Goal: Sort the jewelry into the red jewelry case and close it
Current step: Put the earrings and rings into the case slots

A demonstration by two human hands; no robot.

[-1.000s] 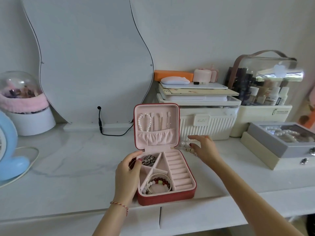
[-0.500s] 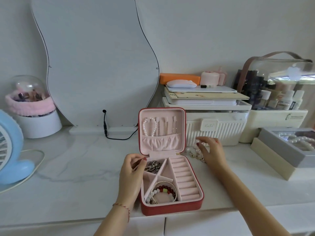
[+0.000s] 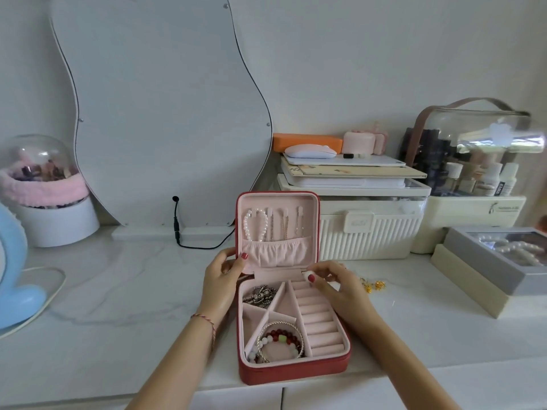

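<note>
The red jewelry case [image 3: 296, 372] lies open at the counter's front, its pink lid [image 3: 278, 202] standing upright. A pearl bracelet [image 3: 255, 226] and thin chains hang inside the lid. In the base, a silver charm piece [image 3: 260, 295] fills the top-left compartment, beaded bracelets [image 3: 281, 340] lie in the front one, and ring rolls [image 3: 319, 318] run down the right. My left hand [image 3: 225, 276] grips the lid's lower left edge. My right hand [image 3: 337, 287] pinches a white pearl piece [image 3: 307, 273] over the far end of the ring rolls. Small gold earrings [image 3: 374, 284] lie on the counter just right of that hand.
A wavy mirror [image 3: 165, 113] with a black cable [image 3: 177, 229] leans behind the case. A white ribbed box [image 3: 367, 232] and a clear cosmetics case [image 3: 479, 161] stand at the back right, and a grey box of pearls [image 3: 485, 261] lies at the right. A blue fan [image 3: 14, 276] and a glass dome [image 3: 41, 184] are on the left.
My right hand left the counter beside the case and came over the ring rolls with a pearl piece pinched. My left hand shifted from the base's left side up to the lid's edge.
</note>
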